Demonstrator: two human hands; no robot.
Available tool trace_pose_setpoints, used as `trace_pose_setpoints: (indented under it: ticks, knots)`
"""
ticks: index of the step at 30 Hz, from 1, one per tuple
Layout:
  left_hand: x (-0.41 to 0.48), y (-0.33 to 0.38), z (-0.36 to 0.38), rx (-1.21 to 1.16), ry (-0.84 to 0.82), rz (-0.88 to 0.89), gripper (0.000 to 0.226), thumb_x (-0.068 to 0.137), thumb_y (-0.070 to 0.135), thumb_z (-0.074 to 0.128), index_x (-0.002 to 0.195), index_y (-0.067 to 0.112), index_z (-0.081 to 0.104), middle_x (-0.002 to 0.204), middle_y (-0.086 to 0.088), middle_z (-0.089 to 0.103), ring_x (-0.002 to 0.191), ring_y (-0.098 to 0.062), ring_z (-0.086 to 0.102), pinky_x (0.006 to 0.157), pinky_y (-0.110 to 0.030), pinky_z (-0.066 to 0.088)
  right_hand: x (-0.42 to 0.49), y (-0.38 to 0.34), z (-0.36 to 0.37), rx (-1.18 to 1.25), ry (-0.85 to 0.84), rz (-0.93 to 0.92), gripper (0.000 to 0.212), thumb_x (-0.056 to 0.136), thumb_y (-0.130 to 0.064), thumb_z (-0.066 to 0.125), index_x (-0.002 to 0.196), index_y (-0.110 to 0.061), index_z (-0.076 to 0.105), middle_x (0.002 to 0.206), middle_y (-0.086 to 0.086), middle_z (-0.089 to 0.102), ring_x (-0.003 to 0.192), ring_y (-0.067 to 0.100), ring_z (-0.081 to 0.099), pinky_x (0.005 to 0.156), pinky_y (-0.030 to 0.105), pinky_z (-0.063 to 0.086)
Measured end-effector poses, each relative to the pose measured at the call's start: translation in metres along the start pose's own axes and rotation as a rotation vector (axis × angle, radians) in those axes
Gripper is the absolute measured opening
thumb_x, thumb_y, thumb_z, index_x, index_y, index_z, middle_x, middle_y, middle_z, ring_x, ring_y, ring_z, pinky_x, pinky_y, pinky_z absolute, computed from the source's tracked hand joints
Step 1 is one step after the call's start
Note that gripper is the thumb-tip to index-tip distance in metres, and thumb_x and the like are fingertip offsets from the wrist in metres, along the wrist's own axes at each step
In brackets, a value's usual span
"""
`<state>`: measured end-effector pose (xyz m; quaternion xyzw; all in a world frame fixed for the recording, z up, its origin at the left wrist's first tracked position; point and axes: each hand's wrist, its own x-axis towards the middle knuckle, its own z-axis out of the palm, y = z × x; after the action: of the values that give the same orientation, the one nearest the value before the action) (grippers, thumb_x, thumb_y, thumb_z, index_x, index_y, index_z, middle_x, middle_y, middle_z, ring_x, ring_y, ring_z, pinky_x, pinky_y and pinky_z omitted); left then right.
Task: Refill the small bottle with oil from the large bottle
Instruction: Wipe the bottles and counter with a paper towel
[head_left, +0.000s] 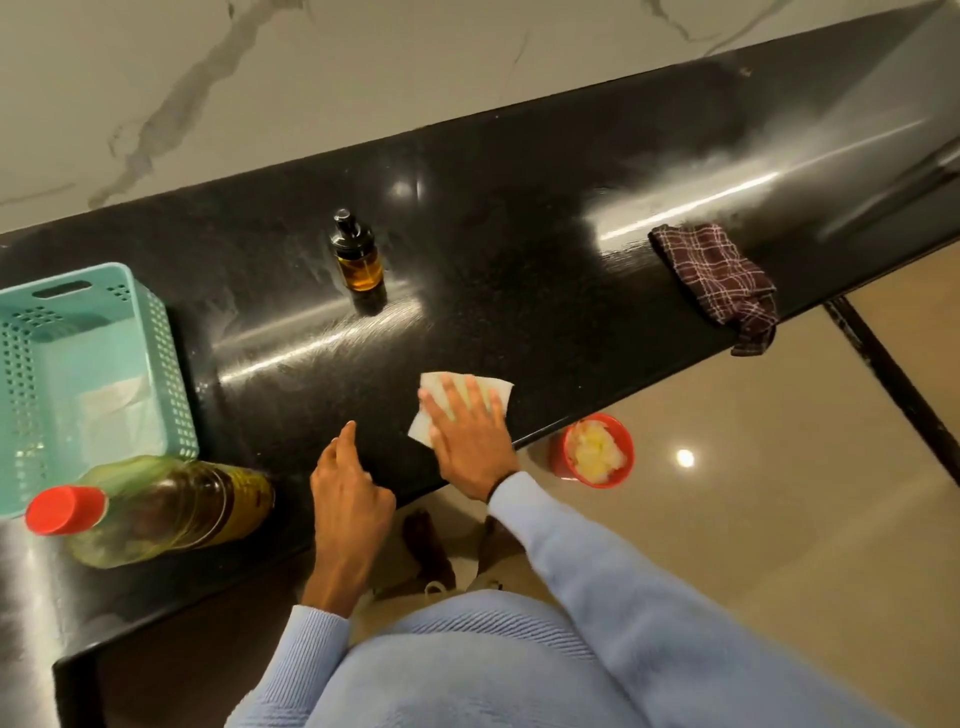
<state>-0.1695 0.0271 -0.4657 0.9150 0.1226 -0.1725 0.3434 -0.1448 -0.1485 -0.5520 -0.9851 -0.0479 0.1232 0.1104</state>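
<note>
The small bottle (357, 257), amber with a black pump cap, stands upright in the middle of the black counter (519, 234) and holds oil. The large oil bottle (156, 512) with a red cap stands at the counter's near left edge, its cap on. My right hand (470, 436) lies flat, fingers spread, pressing a white paper towel (498, 392) onto the counter near the front edge. My left hand (350, 483) hovers just left of it, fingers loosely curled, holding nothing. Both hands are well short of the small bottle.
A teal perforated basket (31, 364) with paper inside sits at the left beside the large bottle. A dark checked cloth (719, 280) hangs over the counter's right front edge. On the floor below stands a red bin (623, 441) with crumpled tissue.
</note>
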Motion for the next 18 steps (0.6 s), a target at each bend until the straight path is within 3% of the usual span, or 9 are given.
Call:
trace_pose_setpoints:
  ticks: [4,10,16,18]
  knots:
    - [0.003,0.003,0.0,0.012,-0.018,0.035,0.078,0.089,-0.005,0.056,0.156,0.017,0.022,0.157,-0.017,0.028,0.143,-0.036,0.028,0.114,-0.051,0.034,-0.02,0.082,-0.013,-0.009,0.074,0.294,0.063,0.098,-0.037,0.024,0.158,-0.025,0.008,0.165,0.009,0.012,0.151,0.038,0.011,0.12,0.056,0.017]
    - [0.004,0.012,0.005,0.04,-0.038,0.08,0.077,0.089,-0.005,0.055,0.156,0.016,0.023,0.154,-0.018,0.033,0.141,-0.036,0.031,0.112,-0.049,0.036,-0.004,0.174,-0.031,0.057,0.174,0.644,0.06,0.103,-0.036,0.023,0.159,-0.019,0.007,0.166,0.01,0.004,0.153,0.032,0.004,0.123,0.05,0.006]
    - [0.002,0.011,0.011,0.006,-0.078,0.059,0.078,0.09,-0.003,0.057,0.156,0.018,0.022,0.156,-0.017,0.031,0.143,-0.036,0.031,0.113,-0.053,0.036,0.001,0.142,-0.032,0.233,0.298,0.922,0.065,0.101,-0.029,0.029,0.157,-0.004,0.007,0.164,0.021,0.002,0.152,0.037,0.0,0.124,0.049,0.003]
    - [0.002,0.014,0.014,-0.006,-0.091,0.055,0.078,0.09,-0.003,0.057,0.156,0.018,0.022,0.155,-0.018,0.031,0.142,-0.036,0.032,0.113,-0.053,0.036,0.001,0.108,-0.03,0.256,0.27,0.907,0.069,0.099,-0.028,0.032,0.156,-0.002,0.005,0.164,0.022,0.0,0.152,0.037,-0.002,0.124,0.05,0.003]
